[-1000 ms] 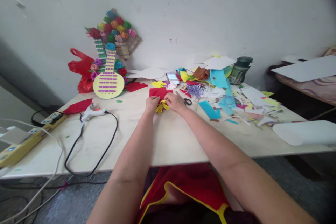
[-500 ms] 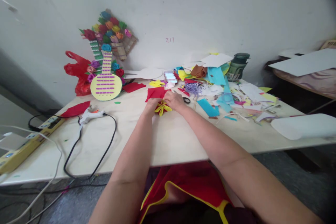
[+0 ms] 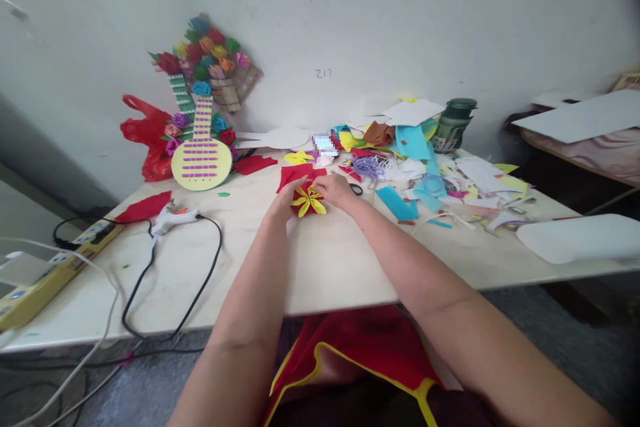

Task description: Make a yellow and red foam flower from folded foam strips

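Observation:
A handmade flower (image 3: pixel 309 203), with yellow petals over a red base, sits between my two hands at the middle of the table. My left hand (image 3: pixel 286 197) grips its left edge, the fingers partly out of sight behind it. On the upper right, my right hand (image 3: pixel 336 189) pinches a petal, its fingertips close together. Right behind the flower lies a crumpled red sheet (image 3: pixel 295 176), partly covered by the fingers. The black handle of a pair of scissors (image 3: pixel 355 189) shows just past my right hand.
A glue gun (image 3: pixel 175 217) with a black cord lies at left, near a yellow power strip (image 3: pixel 65 273). Behind it stands a yellow guitar-shaped craft (image 3: pixel 201 163) with flowers. Paper scraps (image 3: pixel 410 143) and a green bottle (image 3: pixel 454 125) fill the back right.
The flower has turned and tilted up slightly, showing more of its face. My left fingers have opened out a little along its edge; my right hand still pinches at the top.

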`<state>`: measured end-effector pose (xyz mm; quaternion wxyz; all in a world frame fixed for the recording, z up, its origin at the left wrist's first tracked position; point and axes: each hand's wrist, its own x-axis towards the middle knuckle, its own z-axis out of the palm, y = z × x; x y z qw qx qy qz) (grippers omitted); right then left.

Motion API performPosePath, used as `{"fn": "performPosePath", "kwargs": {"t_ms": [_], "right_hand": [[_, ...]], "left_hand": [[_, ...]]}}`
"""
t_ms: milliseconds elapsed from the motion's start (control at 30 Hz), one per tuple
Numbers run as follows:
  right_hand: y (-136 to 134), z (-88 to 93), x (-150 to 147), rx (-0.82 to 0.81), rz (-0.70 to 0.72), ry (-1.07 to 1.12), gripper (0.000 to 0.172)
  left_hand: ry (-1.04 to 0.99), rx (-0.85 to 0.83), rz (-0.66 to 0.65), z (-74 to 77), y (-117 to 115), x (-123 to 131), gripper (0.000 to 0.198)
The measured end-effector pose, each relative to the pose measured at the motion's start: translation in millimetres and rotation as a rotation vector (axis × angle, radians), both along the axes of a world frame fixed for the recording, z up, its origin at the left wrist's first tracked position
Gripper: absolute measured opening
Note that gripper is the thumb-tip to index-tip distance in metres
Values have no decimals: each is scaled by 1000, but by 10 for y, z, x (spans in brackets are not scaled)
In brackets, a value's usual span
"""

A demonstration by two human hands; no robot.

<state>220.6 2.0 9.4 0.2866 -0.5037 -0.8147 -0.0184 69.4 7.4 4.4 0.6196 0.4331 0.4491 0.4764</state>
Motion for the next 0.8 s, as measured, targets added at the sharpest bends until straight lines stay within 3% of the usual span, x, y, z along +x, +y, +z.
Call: {"fn": "performPosePath", "kwargs": {"t_ms": [67, 200, 433, 800], "right_hand": [[43, -15, 49, -27, -35, 81, 23], [86, -11, 116, -55, -29, 189, 21], [90, -6, 127, -91, 36, 267, 18], [36, 89, 127, -65, 126, 184, 19]], "left_hand": [[-45, -4, -100, 70, -63, -29, 43], [12, 177, -240, 92, -113, -79, 63], [172, 317, -183, -43, -31, -79, 48], [262, 276, -145, 2, -58, -54, 33]]}}
